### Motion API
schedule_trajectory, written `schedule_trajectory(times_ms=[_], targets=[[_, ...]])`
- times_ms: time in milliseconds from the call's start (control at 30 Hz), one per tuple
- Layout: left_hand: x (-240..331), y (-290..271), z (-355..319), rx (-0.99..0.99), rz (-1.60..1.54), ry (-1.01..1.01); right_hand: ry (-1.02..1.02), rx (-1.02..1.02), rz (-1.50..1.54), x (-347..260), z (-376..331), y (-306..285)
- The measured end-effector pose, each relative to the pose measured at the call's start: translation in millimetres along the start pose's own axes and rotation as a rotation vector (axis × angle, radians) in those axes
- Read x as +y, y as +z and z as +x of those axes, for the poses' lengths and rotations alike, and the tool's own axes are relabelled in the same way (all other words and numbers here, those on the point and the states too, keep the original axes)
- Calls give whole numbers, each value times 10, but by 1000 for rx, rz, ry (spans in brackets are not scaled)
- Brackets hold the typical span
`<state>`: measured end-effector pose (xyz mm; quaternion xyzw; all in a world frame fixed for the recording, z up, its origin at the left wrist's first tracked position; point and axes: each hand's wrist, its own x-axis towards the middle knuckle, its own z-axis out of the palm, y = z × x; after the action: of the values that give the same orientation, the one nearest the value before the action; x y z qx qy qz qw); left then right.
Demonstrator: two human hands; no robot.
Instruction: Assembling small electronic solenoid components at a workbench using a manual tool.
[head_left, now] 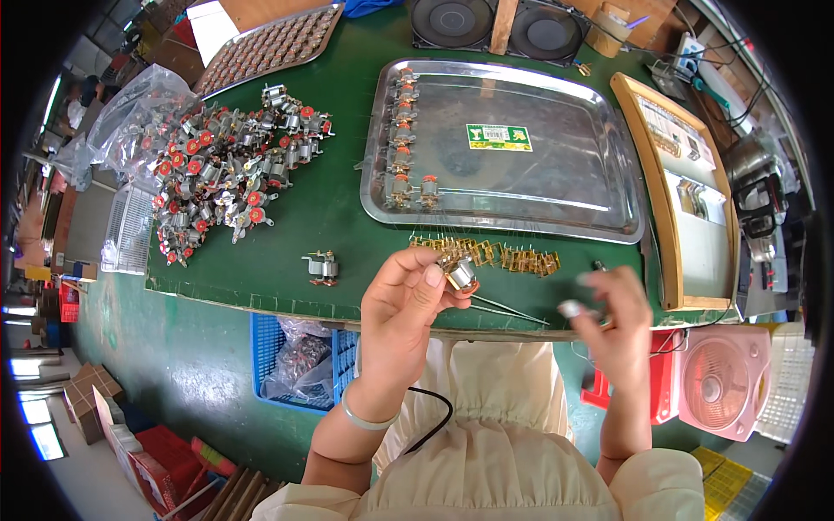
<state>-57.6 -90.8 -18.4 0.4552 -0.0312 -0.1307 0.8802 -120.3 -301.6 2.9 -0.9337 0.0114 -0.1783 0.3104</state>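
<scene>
My left hand (402,304) is closed around a small silver motor (459,274) with a reddish end, held just above the near edge of the green table. Brass-coloured metal shows at its upper side, by my fingertips. My right hand (615,304) is to the right, apart from the motor and smeared by motion; I cannot tell whether its fingers hold anything. Thin metal tweezers (508,311) lie between the hands. Beyond them is a row of brass-coloured clips (486,253) with thin pins. One single motor (322,267) lies left of my left hand.
A steel tray (556,187) holds a column of motors along its left side. A large heap of motors (226,165) is at the left, and a filled tray (269,48) behind it. A wooden-framed case (686,200) stands right; two black fans (495,24) are at the back.
</scene>
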Motion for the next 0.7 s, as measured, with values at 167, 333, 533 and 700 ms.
schedule_trajectory(times_ms=[167, 333, 533, 700], targets=[[5, -1, -14, -33, 4, 14, -230, -139, 120, -224, 69, 294], [16, -61, -23, -68, 46, 60, -144, -220, 485, -225, 88, 377], [-65, -163, 19, -245, 86, 199, 324, -386, 1094, -390, 219, 305], [-23, -178, 43, -335, 20, 156, 289, -396, 1062, -352, 344, 298]])
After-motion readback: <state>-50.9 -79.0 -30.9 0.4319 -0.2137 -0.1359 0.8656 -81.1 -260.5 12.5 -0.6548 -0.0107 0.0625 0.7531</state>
